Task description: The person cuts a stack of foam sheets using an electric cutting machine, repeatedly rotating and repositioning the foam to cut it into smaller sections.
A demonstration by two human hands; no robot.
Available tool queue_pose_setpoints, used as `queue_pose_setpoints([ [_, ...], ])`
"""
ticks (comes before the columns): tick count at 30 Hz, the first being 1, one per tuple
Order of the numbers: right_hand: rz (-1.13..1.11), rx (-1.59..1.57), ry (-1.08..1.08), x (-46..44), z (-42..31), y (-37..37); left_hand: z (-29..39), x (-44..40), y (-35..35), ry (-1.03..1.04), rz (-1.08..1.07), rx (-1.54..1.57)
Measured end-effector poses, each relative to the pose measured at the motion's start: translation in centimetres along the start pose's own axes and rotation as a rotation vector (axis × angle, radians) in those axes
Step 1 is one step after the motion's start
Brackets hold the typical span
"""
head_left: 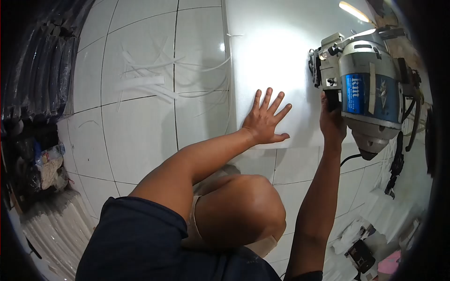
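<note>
Floor point(140, 44) along edge of sheet point(262, 61)

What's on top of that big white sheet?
The left hand lies spread on the white sheet. The blue-and-grey machine, gripped by the right hand, hides part of the sheet's right side; whether it rests there is unclear. The surface under the left hand is covered.

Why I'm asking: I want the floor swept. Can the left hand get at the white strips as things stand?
Probably yes: the left hand, palm down on the white sheet, grips nothing, and nothing visible blocks its way to the white strips.
</note>
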State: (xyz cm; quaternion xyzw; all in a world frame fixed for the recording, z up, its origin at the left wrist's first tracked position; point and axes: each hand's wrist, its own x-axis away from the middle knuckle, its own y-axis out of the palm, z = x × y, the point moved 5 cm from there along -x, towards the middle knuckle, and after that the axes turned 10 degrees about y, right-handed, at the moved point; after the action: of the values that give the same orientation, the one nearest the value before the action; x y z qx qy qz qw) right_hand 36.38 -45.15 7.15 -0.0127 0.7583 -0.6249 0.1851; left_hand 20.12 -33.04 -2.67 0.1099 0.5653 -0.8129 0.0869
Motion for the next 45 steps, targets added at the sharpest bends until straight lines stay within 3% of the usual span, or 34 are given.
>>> queue_pose_setpoints([
  [4, -0.131, -0.032, -0.005, 0.0, 0.9, -0.2, 0.3, 0.2, 0.0, -0.020, 0.028, 0.024],
  [6, -0.231, 0.230, -0.126, 0.4, 2.1, 1.4, 0.3, 0.1, 0.0, -0.042, 0.047, 0.032],
  [9, -0.395, 0.130, -0.025, 0.8, 2.4, 0.7, 0.2, -0.1, 0.0, -0.059, 0.066, 0.018],
  [10, -0.401, -0.005, 0.059, 1.2, 1.6, -0.6, 0.1, -0.2, -0.2, -0.070, 0.070, 0.029],
  [13, -0.426, -0.164, 0.024, 2.4, 3.3, 0.1, 0.1, -0.3, -0.4, -0.091, 0.055, 0.030],
  [17, -0.359, -0.104, 0.044, 5.3, 7.7, 0.7, 0.1, -0.3, -0.3, -0.096, 0.038, 0.011],
  [20, -0.032, 0.066, -0.318, 9.7, 8.8, -2.7, 0.3, -0.3, -0.4, -0.105, 0.033, 0.007],
  [21, -0.036, 0.070, -0.309, 11.0, 9.6, -3.4, 0.3, -0.3, -0.5, -0.104, 0.033, 0.006],
  [26, 0.339, 1.118, -0.953, 19.4, 12.2, -5.6, 0.2, -0.4, -0.3, -0.102, -0.028, -0.009],
  [27, 0.264, 1.092, -0.929, 20.6, 13.2, -6.1, 0.3, -0.4, -0.5, -0.096, -0.036, -0.001],
  [30, -0.001, 0.558, -0.476, 24.0, 16.0, -8.3, 0.8, -0.6, -1.2, -0.074, 0.032, -0.008],
  [35, -0.021, 0.226, -0.129, 28.7, 20.0, -10.2, 1.0, -0.6, -1.1, -0.045, 0.024, -0.025],
  [38, 0.107, 0.282, 0.001, 28.9, 19.4, -12.0, 1.2, -0.8, -1.3, -0.023, 0.034, -0.059],
  [41, -0.087, 0.669, 0.137, 31.8, 22.9, -9.7, 1.5, -0.9, -1.4, -0.004, 0.010, -0.104],
  [43, 0.265, 0.935, -0.058, 32.5, 26.4, -6.6, 1.6, -0.9, -1.4, 0.005, 0.025, -0.119],
  [45, -0.428, 0.246, 0.586, 26.4, 26.2, -7.4, 0.6, -0.5, -0.1, 0.004, -0.003, -0.113],
])
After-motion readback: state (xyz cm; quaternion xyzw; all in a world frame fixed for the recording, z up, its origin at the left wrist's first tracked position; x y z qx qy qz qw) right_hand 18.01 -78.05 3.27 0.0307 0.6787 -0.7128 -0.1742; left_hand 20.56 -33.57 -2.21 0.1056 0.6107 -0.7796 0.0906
